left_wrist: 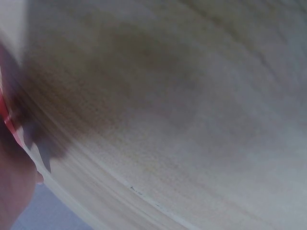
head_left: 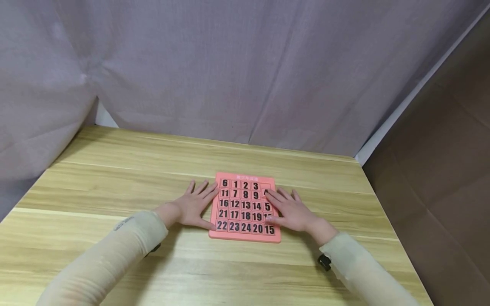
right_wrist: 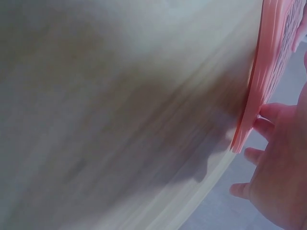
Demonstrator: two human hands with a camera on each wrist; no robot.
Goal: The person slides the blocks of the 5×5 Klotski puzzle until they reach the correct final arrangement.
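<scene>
A pink sliding number puzzle board (head_left: pixel 245 208) with black numbered tiles lies flat on the wooden table (head_left: pixel 115 170). My left hand (head_left: pixel 193 205) lies flat on the table against the board's left edge, fingers spread, thumb touching the lower left corner. My right hand (head_left: pixel 289 208) rests on the board's right side, with straight fingers on the tiles of the right column. In the right wrist view the board's pink edge (right_wrist: pixel 261 72) shows next to my right hand's fingers (right_wrist: pixel 268 112). The left wrist view shows mostly blurred table and a sliver of the pink board (left_wrist: pixel 7 117).
A grey curtain (head_left: pixel 229 68) hangs behind the table and down the left side. A brown panel (head_left: pixel 440 161) stands to the right of the table's right edge. Bare wood surrounds the board on all sides.
</scene>
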